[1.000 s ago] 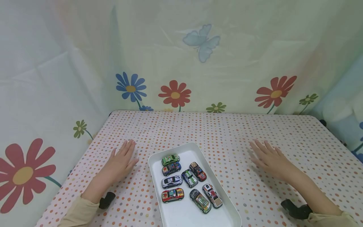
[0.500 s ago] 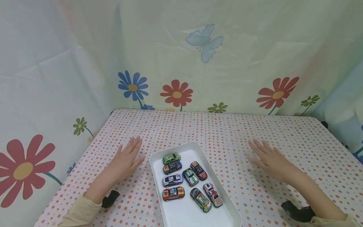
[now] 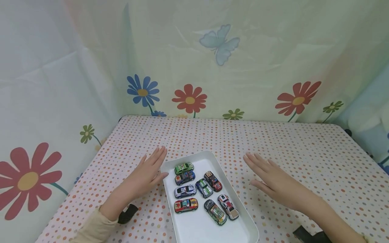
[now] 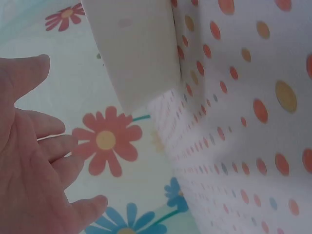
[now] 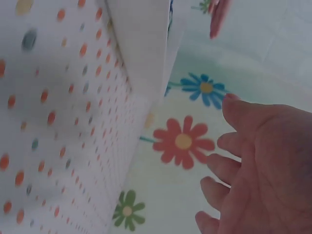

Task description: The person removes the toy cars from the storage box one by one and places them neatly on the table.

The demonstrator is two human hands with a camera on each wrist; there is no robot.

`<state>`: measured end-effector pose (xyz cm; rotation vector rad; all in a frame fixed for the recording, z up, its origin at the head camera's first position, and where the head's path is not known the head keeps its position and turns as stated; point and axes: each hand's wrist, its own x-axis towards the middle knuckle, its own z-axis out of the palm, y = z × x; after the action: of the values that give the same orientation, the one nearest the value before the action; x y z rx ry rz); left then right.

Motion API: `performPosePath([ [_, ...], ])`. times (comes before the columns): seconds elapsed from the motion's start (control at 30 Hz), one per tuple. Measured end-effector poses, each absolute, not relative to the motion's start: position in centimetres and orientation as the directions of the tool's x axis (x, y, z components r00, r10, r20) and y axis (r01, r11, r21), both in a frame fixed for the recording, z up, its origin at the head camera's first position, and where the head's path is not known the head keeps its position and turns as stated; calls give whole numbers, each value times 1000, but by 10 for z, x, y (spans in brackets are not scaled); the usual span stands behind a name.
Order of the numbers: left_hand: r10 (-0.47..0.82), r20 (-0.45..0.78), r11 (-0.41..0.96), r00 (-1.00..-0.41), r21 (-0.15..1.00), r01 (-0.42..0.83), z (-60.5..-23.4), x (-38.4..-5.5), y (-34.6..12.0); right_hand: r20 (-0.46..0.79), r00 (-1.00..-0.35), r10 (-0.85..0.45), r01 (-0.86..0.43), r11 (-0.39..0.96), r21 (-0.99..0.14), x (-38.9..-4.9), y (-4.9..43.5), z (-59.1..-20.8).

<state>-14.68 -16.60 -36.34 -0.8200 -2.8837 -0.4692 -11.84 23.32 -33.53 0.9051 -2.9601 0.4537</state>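
A: How to grip the toy cars [image 3: 204, 188] inside the white tray [image 3: 192, 227]?
B: By their sides; probably light, stiff, slick.
A: With?
B: Left hand [image 3: 144, 177] just left of the white tray, right hand [image 3: 270, 177] to its right, both empty, loosely straight-fingered.

a pale sheet [image 3: 267, 57] hangs behind the table [image 3: 218, 135] — thin, slightly creased, washed in soft green and cream. high near its middle is printed a light blue butterfly [image 3: 219, 44]. along the bottom, from left to right, run a blue daisy [image 3: 143, 91], a red daisy [image 3: 189, 99], a low green flower [image 3: 233, 114] and another red daisy [image 3: 297, 99]. the left side panel [image 3: 45, 94] is whiter, with a long fold and a large red flower [image 3: 28, 180] low down; the right panel [image 3: 364, 101] turns bluish. the tabletop wears a white covering with scattered orange, tan and grey dots — its far corners rounded. the light is soft and even.
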Motion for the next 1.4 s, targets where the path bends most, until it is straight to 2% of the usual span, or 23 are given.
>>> performPosePath([
  [0.23,532,154,777,-832,302,553,-365,-143,-161,115,-740,-663,-668,705,-239,-105,207,-340],
  [0.37,532,140,778,-835,309,548,-368,-142,-164,165,-613,-772,-787,580,-209,-100,193,-348],
  [0.47,512,105,775,-853,373,511,-369,-141,-167,207,-502,-840,-863,471,-184,-98,184,-357],
  [0.57,484,43,769,-874,456,448,-372,-142,-170,201,-436,-877,-898,409,-162,-97,176,-366],
  [0.63,477,16,760,-879,495,421,-373,-142,-171,175,-424,-888,-903,400,-157,-97,172,-369],
  [0.7,474,-1,754,-880,517,406,-374,-143,-171,123,-440,-889,-891,416,-180,-98,169,-370],
  [0.8,475,1,747,-880,527,404,-375,-144,-171,41,-467,-883,-867,449,-216,-99,164,-370],
  [0.93,476,6,746,-879,528,407,-377,-144,-172,-9,-467,-884,-861,457,-224,-101,160,-372],
  [1.4,487,22,730,-873,539,420,-379,-145,-173,77,-411,-908,-904,396,-159,-105,154,-375],
])
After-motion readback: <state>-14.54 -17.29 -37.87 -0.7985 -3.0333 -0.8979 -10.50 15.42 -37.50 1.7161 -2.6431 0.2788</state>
